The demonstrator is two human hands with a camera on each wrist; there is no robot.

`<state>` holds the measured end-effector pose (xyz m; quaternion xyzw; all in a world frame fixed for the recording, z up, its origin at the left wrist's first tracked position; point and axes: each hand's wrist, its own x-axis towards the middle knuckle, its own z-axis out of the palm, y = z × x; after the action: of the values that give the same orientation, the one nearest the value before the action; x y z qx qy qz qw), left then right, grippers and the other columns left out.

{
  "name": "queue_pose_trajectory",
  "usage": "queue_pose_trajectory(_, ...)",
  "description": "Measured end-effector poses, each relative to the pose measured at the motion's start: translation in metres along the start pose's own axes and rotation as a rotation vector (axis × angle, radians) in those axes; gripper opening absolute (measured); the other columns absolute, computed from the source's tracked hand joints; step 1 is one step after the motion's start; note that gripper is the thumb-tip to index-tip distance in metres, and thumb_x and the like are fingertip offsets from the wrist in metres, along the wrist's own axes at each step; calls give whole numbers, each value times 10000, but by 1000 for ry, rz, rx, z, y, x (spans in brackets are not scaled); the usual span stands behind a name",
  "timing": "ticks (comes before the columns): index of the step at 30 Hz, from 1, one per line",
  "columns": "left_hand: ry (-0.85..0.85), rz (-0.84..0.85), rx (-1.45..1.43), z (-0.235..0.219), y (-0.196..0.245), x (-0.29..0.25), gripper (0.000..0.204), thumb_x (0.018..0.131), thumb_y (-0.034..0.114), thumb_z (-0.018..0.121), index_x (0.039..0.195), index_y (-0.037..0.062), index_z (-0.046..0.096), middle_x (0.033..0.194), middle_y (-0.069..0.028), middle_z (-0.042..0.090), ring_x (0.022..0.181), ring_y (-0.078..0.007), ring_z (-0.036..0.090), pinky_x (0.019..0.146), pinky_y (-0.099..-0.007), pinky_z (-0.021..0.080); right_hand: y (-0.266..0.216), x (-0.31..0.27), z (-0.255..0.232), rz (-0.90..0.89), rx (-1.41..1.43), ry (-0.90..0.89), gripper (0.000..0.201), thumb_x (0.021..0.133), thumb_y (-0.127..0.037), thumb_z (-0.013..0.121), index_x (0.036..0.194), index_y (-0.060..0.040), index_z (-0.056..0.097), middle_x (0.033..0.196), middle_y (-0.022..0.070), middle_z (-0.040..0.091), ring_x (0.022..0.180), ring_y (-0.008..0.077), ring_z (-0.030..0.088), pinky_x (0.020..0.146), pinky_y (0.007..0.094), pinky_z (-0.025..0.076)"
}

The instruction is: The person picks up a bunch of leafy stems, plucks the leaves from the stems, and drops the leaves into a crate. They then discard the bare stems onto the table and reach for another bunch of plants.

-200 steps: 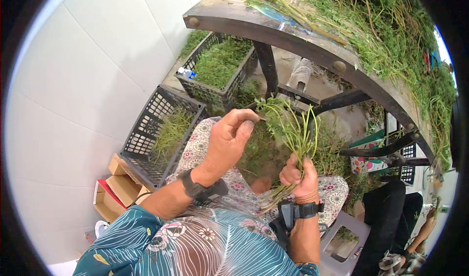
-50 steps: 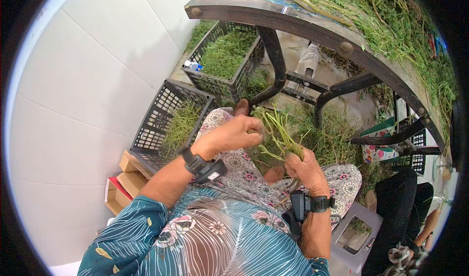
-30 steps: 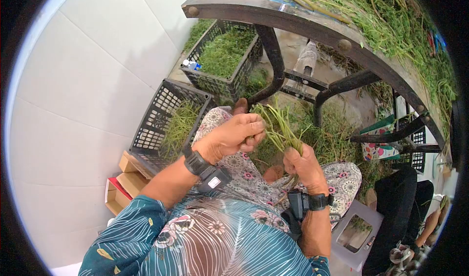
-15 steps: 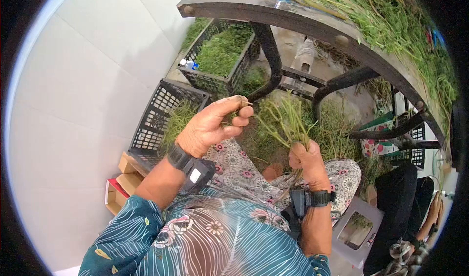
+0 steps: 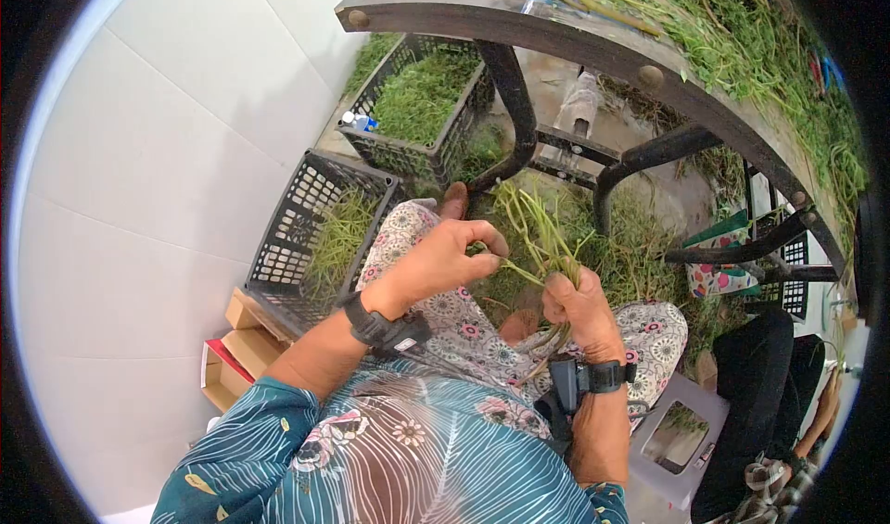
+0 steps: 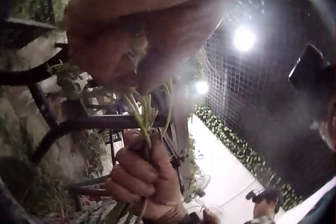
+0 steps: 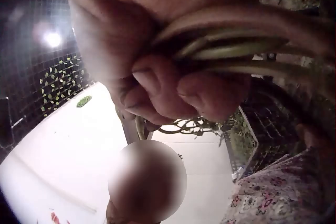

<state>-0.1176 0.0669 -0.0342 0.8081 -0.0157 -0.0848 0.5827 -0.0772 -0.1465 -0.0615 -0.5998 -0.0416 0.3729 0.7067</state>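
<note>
In the head view the right hand [image 5: 584, 313] grips a bunch of green stems [image 5: 538, 229], whose upper ends fan out above the fist while the lower ends hang beneath it. The left hand [image 5: 441, 263] is at the bunch's left side, thumb and forefinger pinching a bit of greenery at a side stem. From the left wrist the left hand [image 6: 142, 29] looms close over the stem tops, and the right fist [image 6: 144, 174] is wrapped round the stems [image 6: 145, 121]. The right wrist view shows curled fingers [image 7: 157, 85] around several stems [image 7: 231, 50].
Two black crates stand at the left, one with leafy greens [image 5: 425, 95], the nearer with pale stems [image 5: 341, 244]. A table [image 5: 556, 33] heaped with greens curves across the top, its black legs below. Cardboard boxes [image 5: 243, 348] lie lower left; another person's dark-trousered legs [image 5: 756, 394] are at right.
The left hand has come down from its raised position half a second ago, back against the side of the bunch. The right hand keeps its grip in nearly the same place.
</note>
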Motion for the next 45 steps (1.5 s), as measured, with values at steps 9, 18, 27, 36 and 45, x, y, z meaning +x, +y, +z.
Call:
queue_pose_trajectory(9,-6,-200,-187,2,3,-1,75,788,94,523,831,42,556,654,29,492,560,-46,443,487,-197,361,3,2,-3,-3,-44,-27,225,820,-274,598,798,-87,475,578,-51,375,463,55,328,428,214,252)
queue_pose_trajectory(18,91,-328,-437,-28,-8,-6,38,822,109,493,805,75,496,680,20,453,523,-52,399,414,-181,290,2,-7,-14,-5,13,10,182,841,-210,567,925,-65,498,556,-53,356,445,55,307,413,216,239)
queue_pose_trajectory(27,369,-362,-1149,-58,-29,-5,97,819,54,529,916,49,525,915,-94,560,747,-163,552,591,-246,464,2,-13,-21,-28,281,-95,83,828,-136,492,847,-56,502,527,-33,399,418,63,333,400,217,246)
queue_pose_trajectory(36,211,-383,-1101,-32,-21,14,122,858,146,531,950,67,544,839,-17,543,707,-123,520,585,-228,452,7,-14,-22,-84,390,-263,322,801,-320,630,873,-44,482,484,-31,371,374,79,322,380,251,254)
queue_pose_trajectory(45,73,-233,-345,-47,10,15,222,822,155,546,996,25,593,873,5,586,686,-28,493,473,-157,367,2,-15,-18,-16,291,-190,263,791,-245,600,811,-16,474,484,-17,370,386,83,328,388,251,262)
